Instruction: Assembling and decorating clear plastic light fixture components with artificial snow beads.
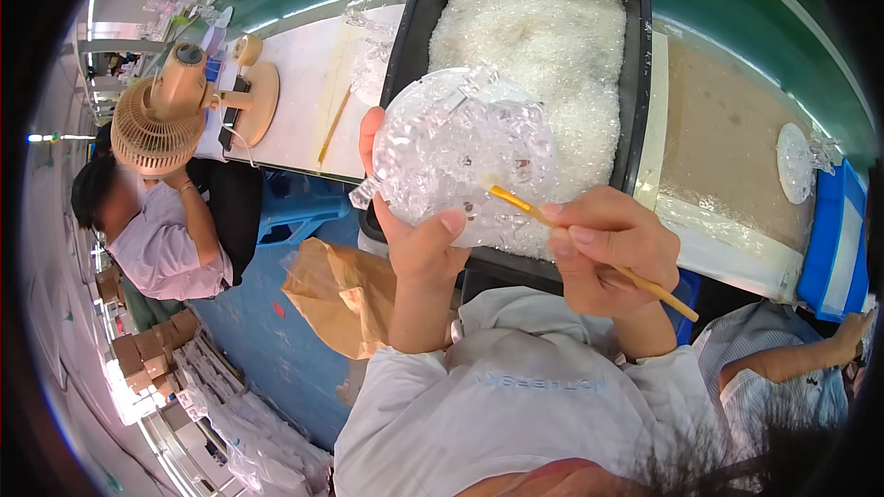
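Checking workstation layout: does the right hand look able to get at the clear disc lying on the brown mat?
Probably not right now: the right hand is gripping a wooden stick, and the disc lies well off to its right on the mat.

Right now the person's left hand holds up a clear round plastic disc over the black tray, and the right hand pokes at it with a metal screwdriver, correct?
Not quite. The head view shows the right hand holding a thin yellowish wooden stick, not a metal screwdriver. The rest holds: the left hand holds the clear round plastic disc over the black tray.
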Action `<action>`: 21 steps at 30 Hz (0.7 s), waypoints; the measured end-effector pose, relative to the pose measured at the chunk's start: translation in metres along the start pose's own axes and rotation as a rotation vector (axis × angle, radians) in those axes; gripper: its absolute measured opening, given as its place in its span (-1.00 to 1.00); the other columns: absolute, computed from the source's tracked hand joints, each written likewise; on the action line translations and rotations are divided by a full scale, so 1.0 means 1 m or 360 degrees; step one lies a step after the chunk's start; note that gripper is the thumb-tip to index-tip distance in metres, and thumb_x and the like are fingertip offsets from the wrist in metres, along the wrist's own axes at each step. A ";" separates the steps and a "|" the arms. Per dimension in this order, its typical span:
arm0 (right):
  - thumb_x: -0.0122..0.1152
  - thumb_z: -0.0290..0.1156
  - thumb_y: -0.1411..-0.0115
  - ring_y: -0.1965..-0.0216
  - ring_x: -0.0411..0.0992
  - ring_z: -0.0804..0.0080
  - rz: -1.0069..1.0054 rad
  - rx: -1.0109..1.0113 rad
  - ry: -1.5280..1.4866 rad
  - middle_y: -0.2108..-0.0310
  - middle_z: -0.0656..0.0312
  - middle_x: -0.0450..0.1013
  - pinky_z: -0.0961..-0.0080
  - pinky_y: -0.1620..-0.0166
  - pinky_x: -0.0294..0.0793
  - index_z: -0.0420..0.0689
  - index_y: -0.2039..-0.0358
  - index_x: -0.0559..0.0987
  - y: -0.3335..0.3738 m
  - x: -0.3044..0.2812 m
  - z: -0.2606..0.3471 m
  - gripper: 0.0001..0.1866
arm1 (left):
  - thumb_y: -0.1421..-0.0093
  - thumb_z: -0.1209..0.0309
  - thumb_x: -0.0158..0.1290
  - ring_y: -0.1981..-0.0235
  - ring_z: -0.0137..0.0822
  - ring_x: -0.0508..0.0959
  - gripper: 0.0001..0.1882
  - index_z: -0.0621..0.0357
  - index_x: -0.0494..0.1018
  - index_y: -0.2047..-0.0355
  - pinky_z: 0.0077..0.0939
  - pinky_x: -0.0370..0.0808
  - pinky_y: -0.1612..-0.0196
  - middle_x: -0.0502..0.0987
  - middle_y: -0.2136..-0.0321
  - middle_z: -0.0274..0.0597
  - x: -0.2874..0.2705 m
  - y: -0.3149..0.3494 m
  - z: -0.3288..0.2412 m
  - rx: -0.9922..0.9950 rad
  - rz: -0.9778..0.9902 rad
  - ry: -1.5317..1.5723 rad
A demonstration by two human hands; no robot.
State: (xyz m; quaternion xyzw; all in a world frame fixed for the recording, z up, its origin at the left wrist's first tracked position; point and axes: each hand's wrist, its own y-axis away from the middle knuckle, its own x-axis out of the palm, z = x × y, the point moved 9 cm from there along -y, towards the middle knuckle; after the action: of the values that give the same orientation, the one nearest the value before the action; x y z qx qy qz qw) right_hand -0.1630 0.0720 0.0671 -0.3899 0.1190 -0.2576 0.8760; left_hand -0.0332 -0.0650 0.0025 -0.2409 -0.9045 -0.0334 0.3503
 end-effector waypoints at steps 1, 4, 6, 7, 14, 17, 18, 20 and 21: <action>0.22 -0.74 -0.07 0.57 0.44 0.42 -0.0035 0.0021 0.0046 0.35 -0.14 0.53 0.59 0.52 0.41 -0.20 0.24 0.44 0.000 -0.002 -0.001 -0.74 | 0.20 0.58 0.19 -0.23 -0.02 0.26 0.10 -0.02 -0.13 -0.35 -0.08 0.28 -0.24 0.19 -0.19 -0.01 0.000 0.001 0.001 -0.0009 -0.0006 -0.0007; 0.22 -0.74 -0.07 0.55 0.45 0.41 -0.0112 0.0033 0.0057 0.35 -0.15 0.52 0.59 0.51 0.42 -0.21 0.23 0.45 0.001 -0.005 -0.002 -0.73 | 0.21 0.57 0.21 -0.23 -0.02 0.25 0.12 -0.01 -0.14 -0.36 -0.07 0.27 -0.24 0.18 -0.20 0.00 -0.002 0.002 0.000 0.0007 -0.0042 -0.0030; 0.22 -0.75 -0.06 0.53 0.46 0.40 -0.0159 0.0030 0.0028 0.34 -0.15 0.52 0.59 0.50 0.43 -0.21 0.23 0.45 0.002 -0.007 -0.002 -0.72 | 0.20 0.57 0.21 -0.24 -0.01 0.24 0.12 -0.01 -0.15 -0.36 -0.06 0.27 -0.25 0.17 -0.21 0.01 -0.001 0.002 0.000 0.0002 -0.0032 -0.0032; 0.22 -0.74 -0.07 0.51 0.47 0.40 -0.0086 0.0020 -0.0018 0.33 -0.15 0.52 0.60 0.48 0.44 -0.20 0.22 0.46 0.002 -0.002 -0.001 -0.72 | 0.20 0.56 0.22 -0.24 0.00 0.24 0.13 0.00 -0.15 -0.36 -0.05 0.27 -0.25 0.17 -0.21 0.01 -0.001 0.003 0.001 -0.0006 -0.0024 -0.0025; 0.21 -0.77 -0.05 0.51 0.48 0.39 -0.0117 0.0097 0.0015 0.30 -0.17 0.51 0.60 0.48 0.46 -0.21 0.21 0.46 0.003 -0.008 -0.005 -0.70 | 0.20 0.57 0.21 -0.25 0.03 0.22 0.15 0.04 -0.20 -0.38 -0.04 0.26 -0.25 0.14 -0.23 0.04 -0.001 0.004 -0.001 0.0007 -0.0037 -0.0034; 0.19 -0.78 -0.05 0.51 0.48 0.39 0.0007 0.0026 -0.0087 0.32 -0.17 0.51 0.59 0.48 0.47 -0.22 0.19 0.45 0.002 0.001 -0.002 -0.69 | 0.19 0.57 0.20 -0.26 0.04 0.21 0.16 0.05 -0.22 -0.39 -0.03 0.25 -0.26 0.13 -0.24 0.06 -0.003 0.006 0.000 -0.0019 -0.0082 -0.0038; 0.19 -0.78 -0.05 0.51 0.48 0.39 0.0002 0.0027 -0.0084 0.32 -0.17 0.51 0.59 0.48 0.47 -0.22 0.19 0.45 0.002 0.001 -0.002 -0.69 | 0.18 0.57 0.19 -0.26 0.05 0.21 0.15 0.05 -0.22 -0.39 -0.03 0.25 -0.26 0.12 -0.24 0.07 -0.003 0.006 0.000 -0.0013 -0.0085 -0.0036; 0.18 -0.79 -0.04 0.51 0.48 0.36 -0.0008 0.0025 -0.0117 0.32 -0.16 0.51 0.56 0.47 0.48 -0.21 0.17 0.45 0.002 0.000 -0.003 -0.66 | 0.18 0.58 0.18 -0.26 0.05 0.21 0.14 0.05 -0.22 -0.39 -0.03 0.24 -0.26 0.12 -0.25 0.07 -0.003 0.006 0.000 -0.0013 -0.0086 -0.0032; 0.18 -0.79 -0.04 0.51 0.48 0.36 -0.0005 0.0018 -0.0108 0.32 -0.16 0.51 0.56 0.47 0.48 -0.21 0.17 0.45 0.002 0.000 -0.002 -0.66 | 0.17 0.58 0.18 -0.26 0.05 0.21 0.14 0.05 -0.21 -0.39 -0.03 0.24 -0.26 0.12 -0.24 0.08 -0.003 0.006 0.000 -0.0026 -0.0079 -0.0033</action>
State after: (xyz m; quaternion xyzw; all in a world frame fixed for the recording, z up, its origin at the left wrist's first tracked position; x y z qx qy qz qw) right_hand -0.1637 0.0718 0.0641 -0.3937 0.0871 -0.2461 0.8814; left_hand -0.0288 -0.0607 -0.0002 -0.2216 -0.9134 -0.0469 0.3381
